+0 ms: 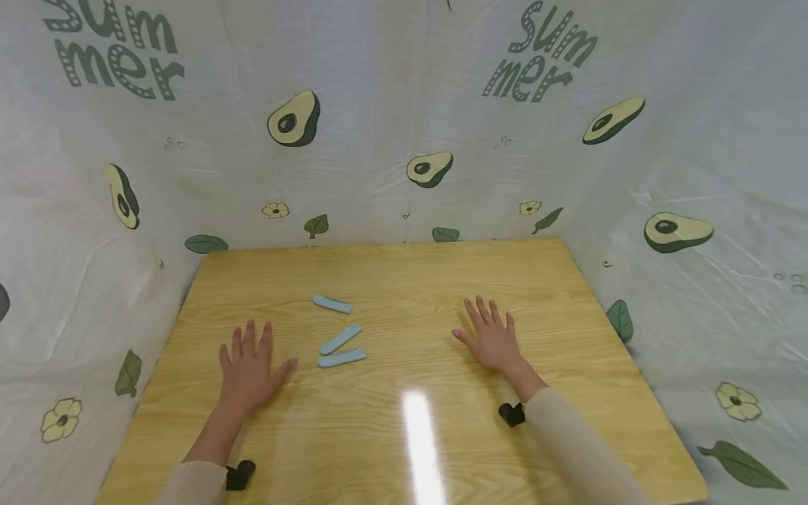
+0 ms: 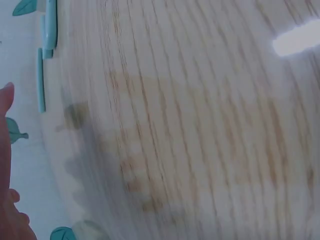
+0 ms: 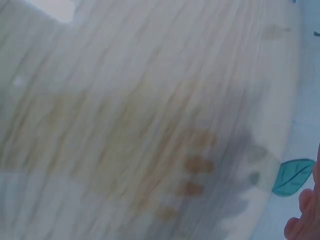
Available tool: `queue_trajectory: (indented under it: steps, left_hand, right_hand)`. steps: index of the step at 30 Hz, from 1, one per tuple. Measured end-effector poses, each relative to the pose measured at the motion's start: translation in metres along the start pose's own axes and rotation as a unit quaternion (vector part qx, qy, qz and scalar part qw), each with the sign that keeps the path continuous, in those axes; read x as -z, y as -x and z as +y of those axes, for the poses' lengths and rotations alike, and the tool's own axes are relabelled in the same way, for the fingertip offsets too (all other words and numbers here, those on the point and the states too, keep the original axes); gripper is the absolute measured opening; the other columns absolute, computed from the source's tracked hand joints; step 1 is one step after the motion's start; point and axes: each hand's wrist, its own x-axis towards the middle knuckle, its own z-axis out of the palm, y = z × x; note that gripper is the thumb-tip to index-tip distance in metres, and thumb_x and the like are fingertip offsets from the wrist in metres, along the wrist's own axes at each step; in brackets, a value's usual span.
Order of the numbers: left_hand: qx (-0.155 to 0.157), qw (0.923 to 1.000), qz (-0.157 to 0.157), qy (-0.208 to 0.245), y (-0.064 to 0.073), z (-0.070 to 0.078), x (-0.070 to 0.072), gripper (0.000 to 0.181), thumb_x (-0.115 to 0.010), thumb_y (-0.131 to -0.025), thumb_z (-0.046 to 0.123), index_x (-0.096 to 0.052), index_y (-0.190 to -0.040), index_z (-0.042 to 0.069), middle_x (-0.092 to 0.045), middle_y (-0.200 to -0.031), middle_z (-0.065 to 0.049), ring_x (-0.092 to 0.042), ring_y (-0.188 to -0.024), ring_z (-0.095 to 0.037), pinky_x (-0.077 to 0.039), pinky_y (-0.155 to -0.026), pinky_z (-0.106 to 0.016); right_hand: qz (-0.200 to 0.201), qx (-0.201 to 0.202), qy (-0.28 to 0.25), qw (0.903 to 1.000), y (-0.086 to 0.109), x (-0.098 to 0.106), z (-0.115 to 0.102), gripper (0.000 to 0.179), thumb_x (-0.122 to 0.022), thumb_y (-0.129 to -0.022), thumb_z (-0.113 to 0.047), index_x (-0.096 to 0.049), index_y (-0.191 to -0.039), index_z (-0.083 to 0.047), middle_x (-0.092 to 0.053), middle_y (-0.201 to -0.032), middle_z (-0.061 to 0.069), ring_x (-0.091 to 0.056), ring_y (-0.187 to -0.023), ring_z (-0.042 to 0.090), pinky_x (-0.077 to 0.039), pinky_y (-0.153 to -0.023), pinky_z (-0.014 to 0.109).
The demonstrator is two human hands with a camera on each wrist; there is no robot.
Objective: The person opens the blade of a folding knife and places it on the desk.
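Three slim light-blue bars with rounded ends lie apart from my hands, left of the table's middle. The rear bar slants one way, the middle bar slants the other, and the front bar lies nearly level close to it. Each seems to have a small hole at one end; their exact kind is unclear. To their left my left hand is spread, palm down, holding nothing, its thumb toward the front bar. My right hand is likewise spread, well to the right of the bars, with nothing in it.
The wooden table is bordered at the back and sides by a white curtain printed with avocados and leaves. A bright light reflection shows near the front. A small black device sits at the left wrist, another at the right.
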Motion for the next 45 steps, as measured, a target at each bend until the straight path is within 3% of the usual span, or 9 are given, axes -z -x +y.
queue_trajectory:
  steps: [5, 14, 20, 28, 37, 45]
  left_hand:
    - [-0.006, 0.9999, -0.001, 0.014, -0.001, 0.004, 0.000, 0.092, -0.051, -0.092, 0.061, -0.008, -0.156, 0.010, -0.003, -0.159, -0.029, -0.004, -0.143, -0.054, -0.001, -0.108, -0.078]
    - [-0.022, 0.9995, -0.014, 0.019, 0.000, 0.012, 0.001, 0.093, -0.052, -0.092, 0.059, -0.008, -0.156, 0.009, -0.008, -0.159, -0.028, -0.005, -0.147, -0.047, -0.002, -0.112, -0.074]
    - [-0.053, 0.9974, -0.007, 0.049, 0.005, 0.016, -0.008, 0.093, -0.059, -0.091, 0.052, -0.012, -0.155, 0.003, -0.009, -0.159, -0.029, -0.010, -0.146, -0.048, -0.008, -0.116, -0.069]
    - [-0.089, 0.9942, -0.028, 0.055, 0.014, 0.020, -0.019, 0.096, -0.062, -0.090, 0.050, -0.010, -0.154, 0.001, -0.015, -0.160, -0.022, -0.017, -0.146, -0.043, -0.020, -0.117, -0.061]
    - [-0.102, 0.9913, -0.061, 0.055, 0.016, 0.024, -0.025, 0.092, -0.060, -0.091, 0.050, -0.012, -0.155, 0.005, -0.017, -0.162, -0.016, -0.019, -0.148, -0.037, -0.024, -0.119, -0.055]
    - [-0.142, 0.9877, -0.038, 0.053, 0.018, 0.027, -0.032, 0.083, -0.065, -0.091, 0.040, -0.024, -0.153, 0.005, -0.026, -0.159, -0.013, -0.025, -0.146, -0.037, -0.029, -0.117, -0.054]
  right_hand:
    - [0.011, 0.020, 0.000, 0.9997, -0.009, -0.002, -0.017, 0.080, -0.035, -0.095, -0.068, -0.011, -0.157, -0.024, -0.009, -0.164, 0.011, -0.006, -0.150, 0.039, -0.005, -0.115, 0.071]
    - [0.002, 0.051, -0.008, 0.9987, -0.016, -0.004, -0.050, 0.080, -0.037, -0.094, -0.068, -0.011, -0.157, -0.026, -0.009, -0.164, 0.008, -0.005, -0.151, 0.036, -0.005, -0.117, 0.069]
    - [-0.015, 0.078, 0.011, 0.9968, -0.016, -0.014, -0.066, 0.080, -0.037, -0.094, -0.067, -0.008, -0.157, -0.027, -0.009, -0.164, 0.005, -0.007, -0.151, 0.034, -0.008, -0.118, 0.068]
    - [-0.018, 0.120, 0.013, 0.9925, -0.012, -0.026, -0.084, 0.081, -0.042, -0.094, -0.063, -0.009, -0.157, -0.025, -0.013, -0.164, 0.004, -0.013, -0.151, 0.034, -0.012, -0.118, 0.066]
    - [-0.066, 0.161, 0.019, 0.9845, -0.015, -0.040, -0.111, 0.082, -0.038, -0.095, -0.066, -0.003, -0.157, -0.026, -0.010, -0.164, 0.001, -0.007, -0.152, 0.031, -0.011, -0.120, 0.065]
    - [-0.078, 0.211, 0.061, 0.9725, -0.018, -0.053, -0.125, 0.078, -0.038, -0.096, -0.064, -0.005, -0.157, -0.027, -0.011, -0.164, -0.003, -0.008, -0.152, 0.026, -0.012, -0.122, 0.058]
